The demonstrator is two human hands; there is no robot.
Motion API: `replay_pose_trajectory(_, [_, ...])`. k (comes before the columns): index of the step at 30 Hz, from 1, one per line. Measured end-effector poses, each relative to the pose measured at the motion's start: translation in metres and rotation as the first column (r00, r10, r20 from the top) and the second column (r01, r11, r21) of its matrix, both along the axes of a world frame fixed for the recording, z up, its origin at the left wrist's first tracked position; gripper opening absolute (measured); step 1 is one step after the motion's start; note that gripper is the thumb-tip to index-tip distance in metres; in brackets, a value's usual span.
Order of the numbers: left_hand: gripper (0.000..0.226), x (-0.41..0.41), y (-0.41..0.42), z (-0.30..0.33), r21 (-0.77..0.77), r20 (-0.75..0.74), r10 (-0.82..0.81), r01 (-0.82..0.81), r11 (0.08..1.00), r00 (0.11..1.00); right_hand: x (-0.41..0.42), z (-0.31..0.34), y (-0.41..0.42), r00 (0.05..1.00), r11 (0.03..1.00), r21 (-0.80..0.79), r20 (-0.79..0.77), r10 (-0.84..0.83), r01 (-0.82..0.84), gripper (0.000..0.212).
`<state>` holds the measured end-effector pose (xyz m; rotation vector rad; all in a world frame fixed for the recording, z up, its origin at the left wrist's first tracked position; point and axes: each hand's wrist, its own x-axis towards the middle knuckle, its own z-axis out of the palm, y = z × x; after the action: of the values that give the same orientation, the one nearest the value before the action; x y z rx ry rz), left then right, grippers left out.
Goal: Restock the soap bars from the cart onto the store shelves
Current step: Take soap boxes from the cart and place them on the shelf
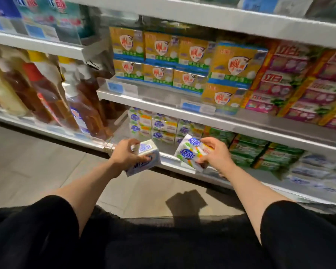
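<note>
My left hand (125, 153) grips a white soap pack (145, 159) with blue lettering and a barcode facing up. My right hand (214, 153) grips a second white soap pack (190, 152) with blue, green and orange print. Both packs hang just in front of the edge of the bottom shelf (171, 159). Behind them on that shelf stand matching white soap packs (159, 129), stacked two high in several columns. The cart is out of view.
Yellow soap boxes (163, 57) fill the middle shelf, with pink and orange packs (299, 84) to their right. Green packs (256, 152) sit right of the white stacks. Amber bottles (52, 94) stand on the left unit. Tiled floor lies below.
</note>
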<state>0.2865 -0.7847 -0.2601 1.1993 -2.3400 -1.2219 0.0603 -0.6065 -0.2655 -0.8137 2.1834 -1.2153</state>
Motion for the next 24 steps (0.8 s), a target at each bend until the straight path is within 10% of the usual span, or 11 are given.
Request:
replay_pose_trajectory(15, [0.062, -0.043, -0.044, -0.064, 0.239, -0.059, 0.175, -0.156, 0.958, 0.983, -0.026, -0.044, -0.065, 1.000, 0.903, 0.429, 0.018, -0.006, -0.002, 0.031])
replay_pose_trajectory(24, [0.041, -0.033, -0.041, -0.058, 0.346, -0.135, 0.129, -0.075, 0.935, 0.982, -0.030, -0.067, -0.069, 0.992, 0.922, 0.366, 0.073, 0.103, -0.123, 0.043])
